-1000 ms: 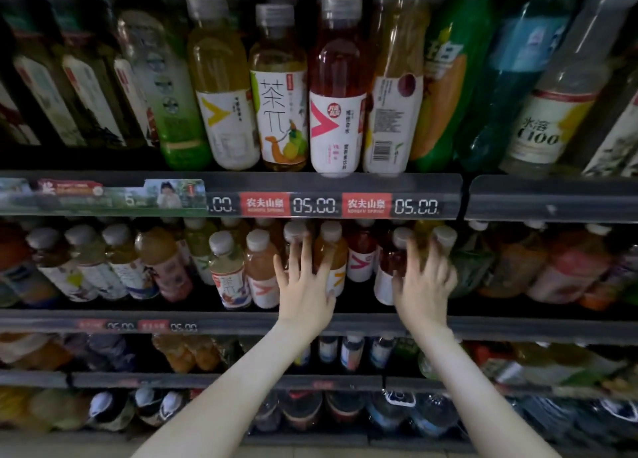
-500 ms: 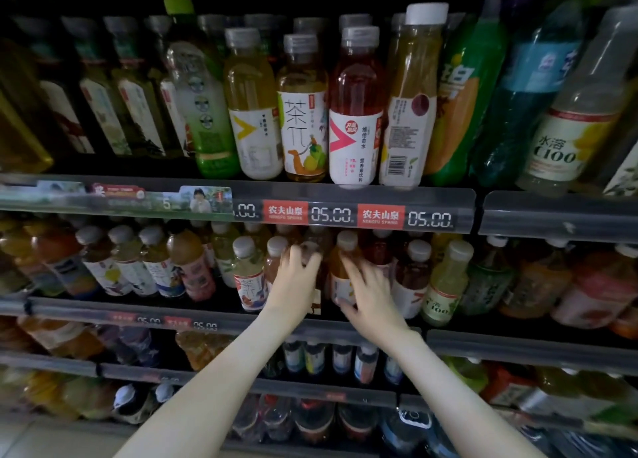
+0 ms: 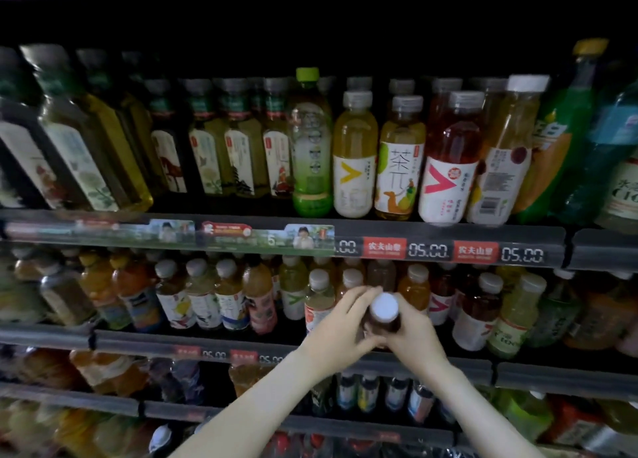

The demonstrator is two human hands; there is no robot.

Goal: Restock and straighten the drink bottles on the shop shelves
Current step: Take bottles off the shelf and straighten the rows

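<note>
Dim shop shelves packed with drinks filled the frame, with an upper rail (image 3: 448,231) carrying price strips that read 05.00. At 9 o'clock from centre, square green tea bottles (image 3: 86,153) stood in rows on the upper shelf. Near 12 o'clock stood a green-capped bottle (image 3: 309,146), then a yellow drink (image 3: 354,157) and a red drink (image 3: 450,160), both white-labelled.

On the middle shelf (image 3: 48,336), small capped bottles crowded the row from 8 o'clock across to 4 o'clock.

The person's left hand (image 3: 340,333), its forearm rising from 6 o'clock, had its fingers curled round the left side of a dark brown bottle (image 3: 383,314) with a white cap. The right hand (image 3: 414,336), at 3 o'clock of that bottle, clasped its other side, so both hands held it.

The bottle stood upright at the front of the middle shelf, at about 5 o'clock from centre. An orange drink (image 3: 414,288) sat just behind it. Whether its base rested on the shelf could not be told.
</note>
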